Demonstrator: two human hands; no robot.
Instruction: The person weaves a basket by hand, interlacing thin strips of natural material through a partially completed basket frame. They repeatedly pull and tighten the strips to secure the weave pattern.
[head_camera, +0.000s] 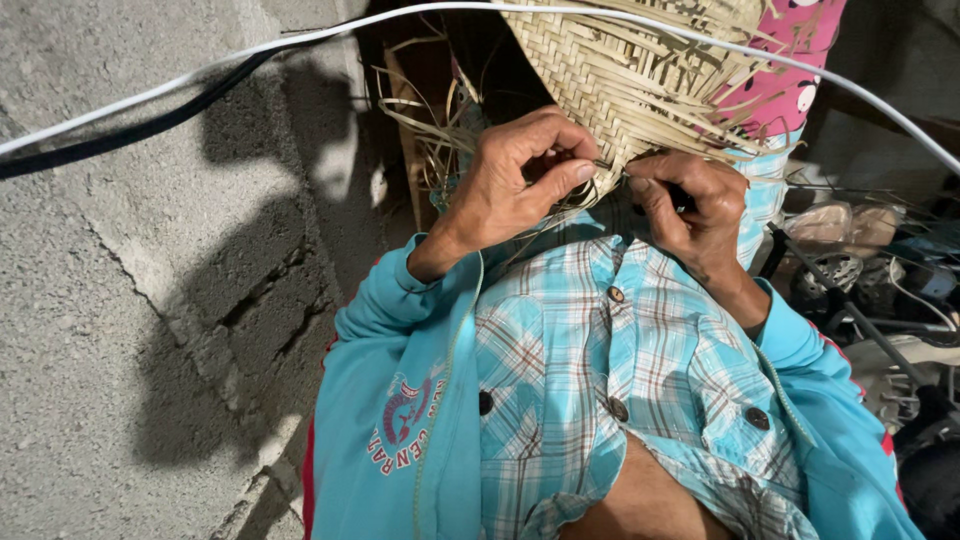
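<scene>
Showing a partly woven straw mat (640, 75) held up against the person's lap and chest, its finished edge between both hands. The left hand (510, 180) has thumb and forefinger closed together on a loose strip at the weave's lower edge; the right hand (695, 215) is curled shut on neighbouring strips just beside it. The piece is judged light and pliant: flat, dry strips that bend readily but may crease or split if folded sharply, with little slip given the matt surface. The firm plaited zone near the working edge offers the best hold; the free ends (440, 130) give none. The weave is pale tan, in a diagonal herringbone pattern, with ragged unwoven strands fanning out at its margins. A white cable (200, 75) crosses overhead.
</scene>
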